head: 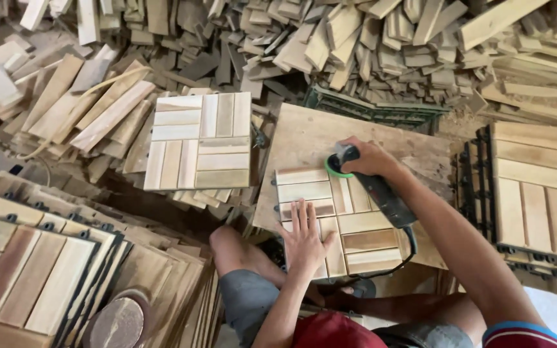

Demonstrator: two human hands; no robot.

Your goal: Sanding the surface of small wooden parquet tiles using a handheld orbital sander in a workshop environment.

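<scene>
Heaps of cut wood offcuts [369, 45] across the top, spilling left and right. Stacks of finished slatted tiles on black plastic bases at lower left [40, 270] and at right [536, 193], one more finished tile [201, 142] resting on the scrap pile. In the middle, a plywood board [304, 132] serving as a work surface, with the wooden tile [340, 219] lying flat on it, near corner hanging toward the knees. Left hand [304, 241] spread open, palm pressed flat on the tile's near slats, gripping nothing. Right hand [369, 158] clenched around the head of a dark power sander [381, 193], green pad [338, 169] down on the tile's far edge, cord trailing under the forearm. Tile likely stiff and fairly light, dusty and so a little slippery, prone to sliding under the tool; best steadied by flat pressure on the slats or lifted by opposite edges, not by one slat.
</scene>
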